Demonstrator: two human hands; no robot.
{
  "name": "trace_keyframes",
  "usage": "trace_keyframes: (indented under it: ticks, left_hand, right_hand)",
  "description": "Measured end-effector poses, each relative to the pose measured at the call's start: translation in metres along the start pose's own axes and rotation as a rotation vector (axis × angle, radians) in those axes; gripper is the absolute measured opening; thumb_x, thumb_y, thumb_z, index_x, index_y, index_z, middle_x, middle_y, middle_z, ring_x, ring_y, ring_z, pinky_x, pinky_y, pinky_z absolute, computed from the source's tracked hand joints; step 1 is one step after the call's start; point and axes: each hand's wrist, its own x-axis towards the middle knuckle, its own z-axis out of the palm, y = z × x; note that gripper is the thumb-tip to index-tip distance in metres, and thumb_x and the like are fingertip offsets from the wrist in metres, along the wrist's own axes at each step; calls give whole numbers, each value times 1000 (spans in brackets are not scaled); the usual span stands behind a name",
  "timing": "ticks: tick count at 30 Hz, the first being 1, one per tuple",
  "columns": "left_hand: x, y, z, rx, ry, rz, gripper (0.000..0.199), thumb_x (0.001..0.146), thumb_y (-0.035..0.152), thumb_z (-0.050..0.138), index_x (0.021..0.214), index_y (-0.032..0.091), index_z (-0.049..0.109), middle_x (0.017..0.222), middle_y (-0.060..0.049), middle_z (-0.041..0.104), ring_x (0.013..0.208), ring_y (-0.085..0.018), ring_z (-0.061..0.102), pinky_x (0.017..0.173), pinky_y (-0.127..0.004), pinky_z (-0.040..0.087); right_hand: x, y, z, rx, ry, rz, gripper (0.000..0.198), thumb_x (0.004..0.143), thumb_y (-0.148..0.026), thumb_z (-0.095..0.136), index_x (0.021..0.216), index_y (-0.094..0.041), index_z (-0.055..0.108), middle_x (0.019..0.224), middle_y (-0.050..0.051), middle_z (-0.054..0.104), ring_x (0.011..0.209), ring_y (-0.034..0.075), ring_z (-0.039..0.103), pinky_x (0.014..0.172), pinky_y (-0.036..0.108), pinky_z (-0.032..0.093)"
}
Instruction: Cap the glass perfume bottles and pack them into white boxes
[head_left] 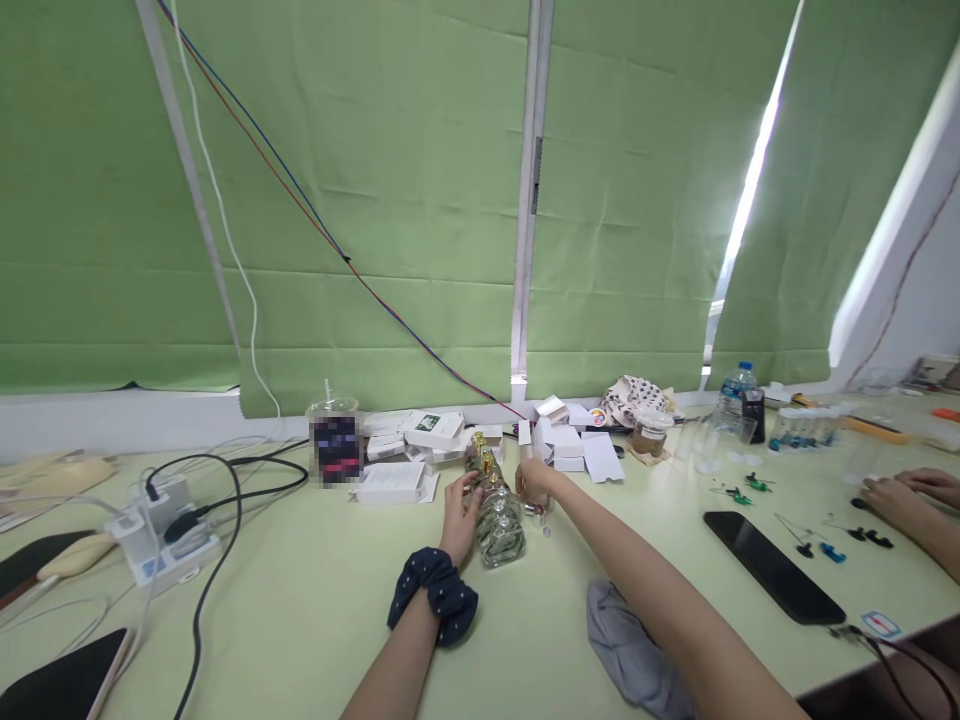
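Note:
In the middle of the table a row of clear glass bottles [500, 530] with gold necks runs away from me. My left hand [459, 510], with a dark dotted scrunchie [433, 597] on its wrist, lies along the left side of the row. Its thumb and fingers are apart and touch the glass. On the other side, my right hand [534, 480] has its fingers closed; what they hold is hidden. A white box flap [525, 433] rises just behind it. Below this hand a small shiny metallic piece [534, 510] lies on the table.
White boxes [390, 483] lie behind on the left, more boxes [568, 447] on the right. A power strip with cables [176, 555] is at left. A drink cup [335, 445], grey cloth [630, 650], black phone [772, 565] and earphones [832, 552] surround me. Another person's hands [911, 500] rest at far right.

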Motion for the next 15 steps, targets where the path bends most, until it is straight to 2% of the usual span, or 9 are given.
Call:
trace_keyframes:
  ticks: [3,5,9,11,13,15]
  left_hand:
    - [3,-7,2,1,21,11,42,85,48,49,116,21,56,111,-10,50,107,-24,54,98,-45,41]
    - [5,-11,3,4,31,9,43,85,48,49,116,20,57,109,-11,50,107,-24,53,99,-46,40]
    - [6,-18,6,4,41,3,43,86,49,47,117,20,56,108,-10,51,104,-24,55,94,-44,45]
    - [8,-20,6,5,48,1,43,86,49,48,117,21,57,106,-10,52,101,-23,56,90,-42,47]
    - [10,-22,5,6,55,1,43,85,49,49,116,21,58,101,-9,54,97,-23,57,88,-42,47]
    - [12,-24,3,8,55,1,43,84,48,50,115,21,60,94,-8,56,93,-24,58,85,-42,48]
  right_hand:
    - [2,-2,-3,-9,-5,-12,18,69,-16,77,86,-15,70,98,7,69,92,21,65,77,27,52]
    - [2,-4,-8,-5,38,-14,27,63,-13,80,88,-15,72,101,10,70,97,24,65,76,25,51]
    - [1,-16,-26,30,184,-64,26,84,-24,62,109,-16,66,115,12,66,103,22,63,78,25,51]
    - [0,-26,-34,52,222,-121,28,91,-31,52,114,-19,62,114,9,66,94,17,66,71,22,52]
    - [0,-37,-37,64,206,-183,27,89,-37,54,111,-24,64,109,4,68,82,14,68,62,18,52]
    - [2,-48,-37,46,182,-212,23,82,-37,63,100,-24,68,104,3,70,81,15,68,62,18,52]
